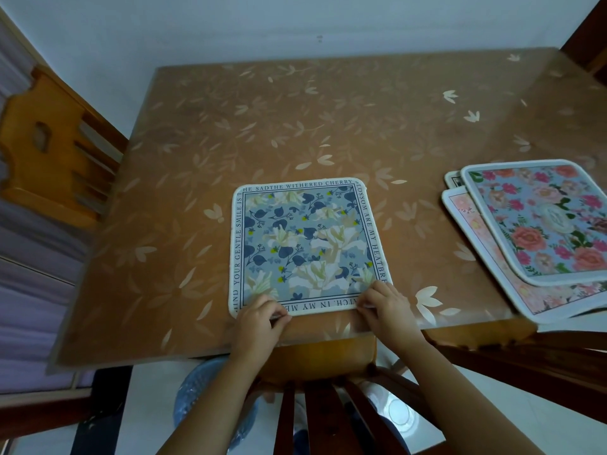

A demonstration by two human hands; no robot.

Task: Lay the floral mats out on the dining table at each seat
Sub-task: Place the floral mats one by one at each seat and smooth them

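1. Both hands, left hand (259,318) and right hand (382,308), are pinching the near edge of the blue floral mat (305,247), lying flat at the table's (328,126) six o'clock.
2. It is looking thin, light and flexible, likely sliding easily; its edges suit holding.
3. The remaining mats (542,231) are sitting stacked at three o'clock.

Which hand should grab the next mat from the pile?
Probably the right hand: the stack of mats lies on its side of the table. The left hand sits farther away, on the blue mat.

Both hands (323,318) & forearms bare, no sleeves, rings or watch.
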